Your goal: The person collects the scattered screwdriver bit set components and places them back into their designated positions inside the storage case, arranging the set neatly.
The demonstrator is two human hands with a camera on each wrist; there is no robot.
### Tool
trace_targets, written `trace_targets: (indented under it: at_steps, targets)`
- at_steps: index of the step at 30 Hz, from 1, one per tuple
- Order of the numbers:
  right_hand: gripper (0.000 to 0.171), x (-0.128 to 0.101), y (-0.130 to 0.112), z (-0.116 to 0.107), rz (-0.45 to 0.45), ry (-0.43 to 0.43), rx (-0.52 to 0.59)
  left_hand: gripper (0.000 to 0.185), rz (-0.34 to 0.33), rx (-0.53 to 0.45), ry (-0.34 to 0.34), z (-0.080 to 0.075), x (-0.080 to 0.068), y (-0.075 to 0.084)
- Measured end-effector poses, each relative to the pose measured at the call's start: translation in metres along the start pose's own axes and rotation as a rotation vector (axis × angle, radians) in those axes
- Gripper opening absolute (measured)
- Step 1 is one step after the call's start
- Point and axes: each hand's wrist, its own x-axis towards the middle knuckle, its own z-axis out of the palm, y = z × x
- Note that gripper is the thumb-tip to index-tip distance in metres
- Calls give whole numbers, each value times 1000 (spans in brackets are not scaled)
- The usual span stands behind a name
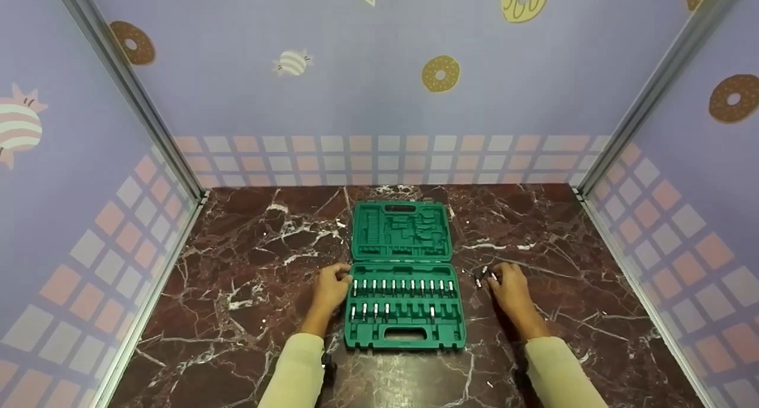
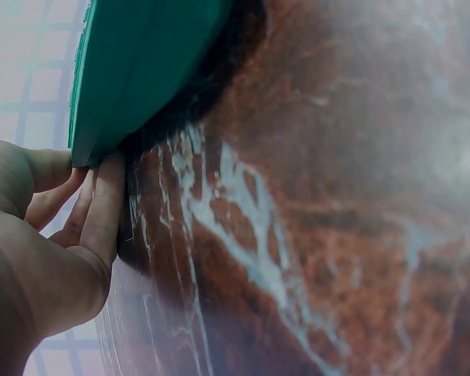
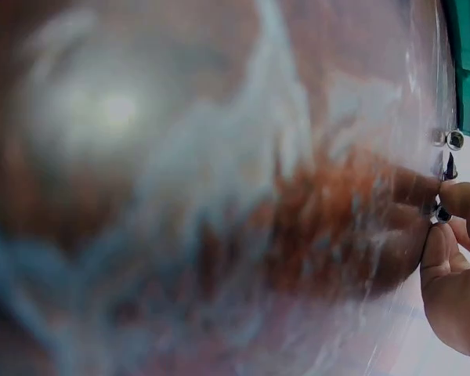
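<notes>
A green plastic tool case (image 1: 403, 323) lies unfolded on the dark marbled table. Two rows of metal socket bits (image 1: 393, 287) stand in its near half; the front row has bare slots toward its right. My left hand (image 1: 332, 286) holds the case's left edge near the hinge, with thumb and fingers at its rim (image 2: 90, 141) in the left wrist view. To the right of the case, my right hand (image 1: 509, 283) has thumb and fingertips on a small socket bit (image 3: 442, 213). Other loose socket bits (image 3: 454, 140) lie beside those fingertips.
The case's far half, the lid (image 1: 401, 230), lies flat with moulded recesses. Marbled tabletop (image 1: 249, 265) surrounds the case on both sides. Patterned lilac panels (image 1: 367, 88) with metal corner posts (image 1: 664, 82) enclose the table at the back and sides.
</notes>
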Motion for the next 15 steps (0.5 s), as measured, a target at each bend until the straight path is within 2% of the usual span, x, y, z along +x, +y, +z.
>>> trace_targets:
  at_steps: [5, 11, 15]
  targets:
    - [14, 0, -3, -1, 6, 9, -21, 16, 7, 1, 9, 1, 1, 0]
    - [12, 1, -7, -4, 90, -21, -14, 17, 6, -9, 11, 2, 0, -1]
    - [12, 3, -7, -6, 148, 3, 30, 17, 15, -2, 9, 2, -2, -2]
